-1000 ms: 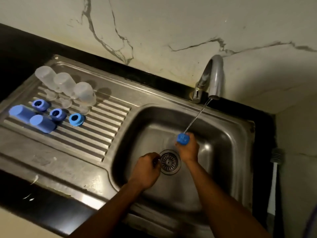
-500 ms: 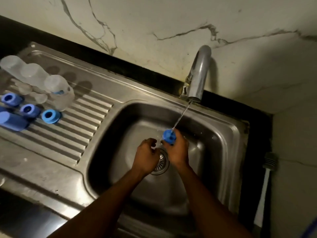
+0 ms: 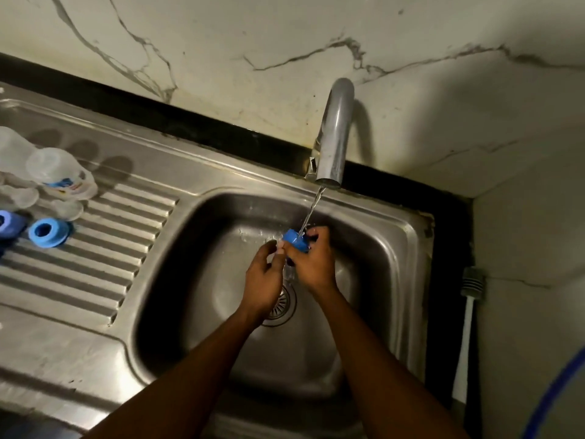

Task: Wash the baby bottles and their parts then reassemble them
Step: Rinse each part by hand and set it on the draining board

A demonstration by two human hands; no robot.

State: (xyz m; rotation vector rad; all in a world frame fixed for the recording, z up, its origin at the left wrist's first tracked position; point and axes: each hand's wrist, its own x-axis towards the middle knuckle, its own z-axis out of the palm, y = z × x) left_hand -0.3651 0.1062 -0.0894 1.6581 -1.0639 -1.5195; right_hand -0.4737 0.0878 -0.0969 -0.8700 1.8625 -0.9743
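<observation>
**Q:** Where is the part under wash?
**A:** The blue screw ring is in my right hand. I hold it above the sink basin, a little behind the drain. The water stream from the tap lands on its upper face.

**Q:** Right fingers?
**A:** They are curled round the ring, thumb on the near side and fingers wrapped over the far side.

**Q:** Left hand?
**A:** My left hand is just beside the right. Its fingers are bent, and the tips are drawn together at the ring's left edge. I cannot tell whether they pinch it or only touch it, because blur and spray hide the contact. Something clear shows below the ring, between my hands. It could be water or a part.

**Q:** Rest of the set?
**A:** It is on the draining board, left of the basin and well apart from my hands.
- The clear bottles are grouped at the far left. I cannot tell whether they stand upright or inverted.
- The clear teats sit just in front of the bottles.
- A second blue ring lies nearest the basin, hole up.
- Another blue piece sits beside that ring, cut off by the frame edge.

**Q:** Anything else?
**A:** A white-handled brush stands in the corner right of the sink, head up, against the wall.
</observation>
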